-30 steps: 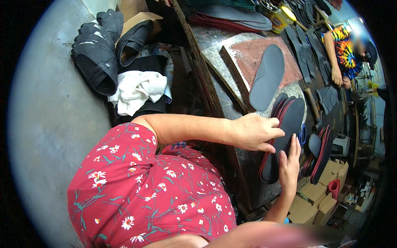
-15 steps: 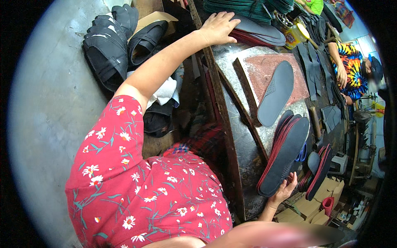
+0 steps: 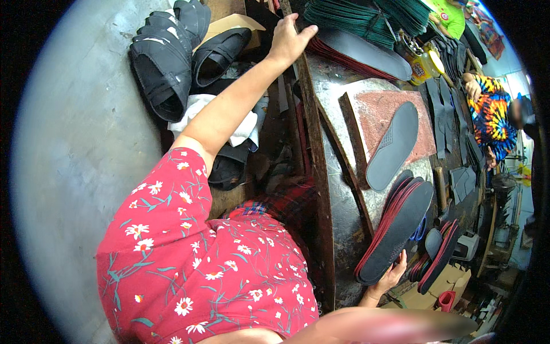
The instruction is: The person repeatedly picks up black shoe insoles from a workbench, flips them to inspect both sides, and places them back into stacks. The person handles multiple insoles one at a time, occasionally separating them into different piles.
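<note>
My left hand (image 3: 291, 40) is at the bench's far left edge, beside a stack of dark insoles with red undersides (image 3: 366, 54). Its thumb stands apart from the fingers, and nothing shows in it. Low on the right, my right hand (image 3: 391, 276) rests against the lower end of a second stack of black and red insoles (image 3: 398, 232). Its fingers are loosely bent along the stack's side, partly hidden by it. Between the two stacks, a single grey insole (image 3: 392, 146) lies on a reddish slab (image 3: 366, 106).
Black shoes (image 3: 163, 69) stand at the left by a white cloth (image 3: 243, 129). Green sheets (image 3: 349, 23) and a yellow-labelled jar (image 3: 427, 66) are at the back. A hammer (image 3: 440, 189) and more insoles (image 3: 441, 252) lie right. A co-worker in a tie-dye shirt (image 3: 492, 114) is beyond.
My left hand has drawn back leftward from the far insole stack, its fingers less spread. My right hand has come closer against the near stack. The view has shifted slightly.
</note>
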`<action>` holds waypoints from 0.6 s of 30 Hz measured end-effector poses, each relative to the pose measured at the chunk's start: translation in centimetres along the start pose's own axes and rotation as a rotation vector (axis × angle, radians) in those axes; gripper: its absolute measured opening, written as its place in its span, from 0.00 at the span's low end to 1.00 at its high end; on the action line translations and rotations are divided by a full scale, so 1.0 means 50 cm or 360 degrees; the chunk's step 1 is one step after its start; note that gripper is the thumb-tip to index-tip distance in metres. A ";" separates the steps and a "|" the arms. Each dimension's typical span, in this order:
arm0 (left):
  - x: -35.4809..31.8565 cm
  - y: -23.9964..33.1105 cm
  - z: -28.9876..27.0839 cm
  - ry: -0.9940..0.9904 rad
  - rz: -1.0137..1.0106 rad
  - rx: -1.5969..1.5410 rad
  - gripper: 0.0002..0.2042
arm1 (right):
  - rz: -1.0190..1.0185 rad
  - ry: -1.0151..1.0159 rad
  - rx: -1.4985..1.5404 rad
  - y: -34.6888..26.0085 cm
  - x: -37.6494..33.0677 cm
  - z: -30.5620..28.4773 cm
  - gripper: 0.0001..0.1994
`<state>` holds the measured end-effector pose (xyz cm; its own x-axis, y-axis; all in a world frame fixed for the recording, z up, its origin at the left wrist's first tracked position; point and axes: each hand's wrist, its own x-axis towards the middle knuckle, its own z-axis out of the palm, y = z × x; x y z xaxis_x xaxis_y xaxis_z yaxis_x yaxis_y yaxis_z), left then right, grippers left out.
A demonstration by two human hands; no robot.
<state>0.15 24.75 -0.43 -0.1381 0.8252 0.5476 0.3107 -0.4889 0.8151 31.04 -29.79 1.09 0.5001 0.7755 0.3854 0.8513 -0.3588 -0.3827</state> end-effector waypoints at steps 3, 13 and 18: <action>0.021 -0.025 0.005 -0.0528 -0.0494 -0.0096 0.39 | -0.0037 -0.0010 -0.0049 0.001 0.004 0.002 0.25; 0.068 0.020 0.019 -0.0837 -0.0810 -0.0260 0.35 | 0.0032 0.0008 -0.0040 0.001 0.003 0.006 0.25; 0.098 -0.005 0.081 -0.0958 -0.0742 -0.0448 0.27 | 0.0000 -0.0001 -0.0079 -0.002 0.004 0.005 0.24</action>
<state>3.18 30.04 1.27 0.3596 0.9331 0.0099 0.0866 -0.0439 0.9953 31.03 -29.47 0.98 0.5002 0.7758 0.3845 0.8580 -0.3844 -0.3406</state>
